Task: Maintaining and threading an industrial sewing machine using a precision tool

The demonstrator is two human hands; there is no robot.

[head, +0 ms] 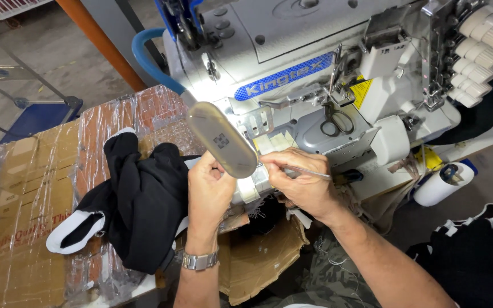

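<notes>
My right hand [300,179] pinches a thin metal tool, likely tweezers [309,171], with its tip pointing left toward the needle area of a white industrial sewing machine [315,68]. My left hand [209,191], with a metal wristwatch, is curled at the machine's arm just under an oval grey lamp head [221,140]. Whether it grips anything is hidden. A black garment with white trim [138,199] lies bunched to the left of my left hand.
Taped cardboard [29,188] covers the table on the left. A blue hose [144,57] and an orange post [101,40] stand behind. White thread knobs [480,51] line the machine's right end. More black and white fabric [475,251] lies lower right, near a white roll [443,182].
</notes>
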